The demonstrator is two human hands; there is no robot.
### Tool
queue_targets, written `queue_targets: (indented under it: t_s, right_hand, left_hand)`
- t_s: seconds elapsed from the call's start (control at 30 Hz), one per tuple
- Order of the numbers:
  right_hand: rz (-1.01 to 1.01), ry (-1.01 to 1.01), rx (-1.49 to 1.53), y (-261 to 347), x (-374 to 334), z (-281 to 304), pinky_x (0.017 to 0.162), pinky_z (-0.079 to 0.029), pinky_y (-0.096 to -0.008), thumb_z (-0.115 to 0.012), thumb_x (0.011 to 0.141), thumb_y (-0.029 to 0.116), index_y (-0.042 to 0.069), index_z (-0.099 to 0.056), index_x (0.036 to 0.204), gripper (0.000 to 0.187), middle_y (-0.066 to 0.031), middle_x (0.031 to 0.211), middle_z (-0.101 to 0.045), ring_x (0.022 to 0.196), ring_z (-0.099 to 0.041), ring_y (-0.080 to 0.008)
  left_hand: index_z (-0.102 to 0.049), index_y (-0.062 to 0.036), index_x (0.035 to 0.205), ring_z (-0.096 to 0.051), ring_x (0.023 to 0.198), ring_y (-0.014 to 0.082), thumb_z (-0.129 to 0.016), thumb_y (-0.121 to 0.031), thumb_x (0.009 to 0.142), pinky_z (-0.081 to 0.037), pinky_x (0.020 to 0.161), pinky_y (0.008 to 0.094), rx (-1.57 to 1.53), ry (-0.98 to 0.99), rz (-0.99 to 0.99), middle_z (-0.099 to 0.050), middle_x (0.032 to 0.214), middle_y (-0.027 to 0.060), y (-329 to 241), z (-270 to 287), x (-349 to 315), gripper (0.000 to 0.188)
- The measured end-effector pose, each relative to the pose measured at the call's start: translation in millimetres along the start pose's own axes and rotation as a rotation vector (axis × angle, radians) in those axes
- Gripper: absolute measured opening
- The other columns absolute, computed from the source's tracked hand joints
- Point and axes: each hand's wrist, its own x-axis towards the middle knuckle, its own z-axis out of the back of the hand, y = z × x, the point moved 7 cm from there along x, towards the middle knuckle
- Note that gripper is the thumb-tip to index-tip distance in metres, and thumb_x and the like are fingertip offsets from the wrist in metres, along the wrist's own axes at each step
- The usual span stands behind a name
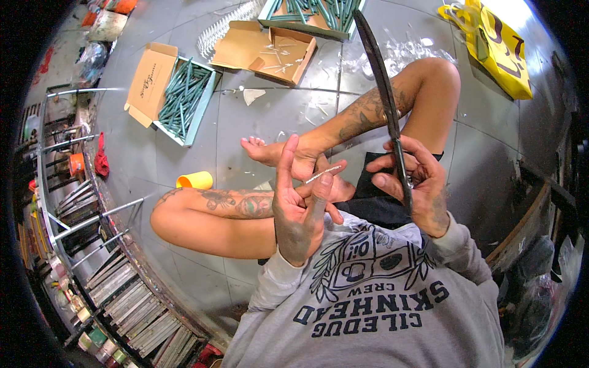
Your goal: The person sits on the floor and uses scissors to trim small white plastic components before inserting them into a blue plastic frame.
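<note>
I sit cross-legged on a grey tiled floor. My left hand (300, 205) is raised in front of my chest and pinches a thin white stick (323, 173) between thumb and fingers, with the index finger pointing up. My right hand (414, 184) grips the lower part of a long, dark, curved blade (381, 86) that rises away from me over my right knee. The white stick's tip points toward the blade, a short gap apart.
An open box of green sticks (184, 98) lies on the floor to the far left, a cardboard lid with white scraps (270, 52) behind it, another green-stick box (313, 12) at the top. A yellow cup (195, 180) lies by my left knee. A yellow bag (500, 43) sits far right. Metal shelving (92, 245) runs along the left.
</note>
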Motion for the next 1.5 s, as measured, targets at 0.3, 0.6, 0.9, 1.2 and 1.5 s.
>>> queue_targets:
  t_s: [0.3,0.6,0.9,1.2,1.5]
  right_hand:
    - [0.092,-0.032,0.068,15,13,-30,0.073,-0.053,-0.0225,-0.075,0.083,-0.001,-0.003,-0.047,0.124,0.05,-0.0121,0.094,-0.071,0.085,-0.067,-0.0125]
    - [0.18,-0.056,0.105,14,11,-27,0.076,-0.049,-0.0251,-0.071,0.085,-0.004,-0.002,-0.043,0.125,0.049,-0.0096,0.09,-0.066,0.086,-0.063,-0.013]
    - [0.477,0.079,-0.112,21,7,-20,0.063,-0.047,-0.0261,-0.076,0.08,-0.004,0.003,-0.04,0.131,0.063,-0.0104,0.092,-0.062,0.075,-0.06,-0.016]
    - [-0.289,0.499,-0.006,-31,-36,-22,0.071,-0.036,-0.0246,-0.084,0.055,0.072,0.005,-0.038,0.131,0.111,-0.0032,0.095,-0.048,0.08,-0.044,-0.0111]
    - [-0.104,0.614,-0.282,-11,-46,-21,0.09,-0.045,-0.0332,-0.085,0.068,0.056,-0.005,-0.037,0.134,0.101,-0.0158,0.106,-0.064,0.099,-0.061,-0.0221]
  left_hand:
    - [0.004,-0.0101,0.156,-0.07,0.091,0.0159,-0.056,-0.011,0.099,-0.055,0.054,0.0181,0.034,0.045,-0.005,-0.065,0.119,0.0251,-2,-14,-3,0.082]
    - [-0.06,0.0052,0.109,-0.048,0.05,0.0055,-0.033,-0.056,0.102,-0.031,0.044,0.0165,-0.003,0.184,0.166,-0.071,0.095,0.0141,20,15,1,0.067]
    - [-0.065,0.006,0.102,-0.06,0.067,0.0069,-0.065,-0.017,0.095,-0.041,0.056,0.0168,0.077,0.084,0.13,-0.07,0.08,0.01,-3,-12,-2,0.023]
    - [-0.066,0.0069,0.094,-0.062,0.068,0.0113,-0.06,-0.009,0.094,-0.049,0.062,0.0219,0.141,-0.069,-0.209,-0.067,0.077,0.0098,-33,1,-3,0.017]
    - [-0.071,0.0046,0.096,-0.057,0.063,0.0091,-0.063,-0.023,0.093,-0.044,0.058,0.0231,0.23,-0.166,-0.165,-0.07,0.076,0.0074,-40,-1,-3,0.029]
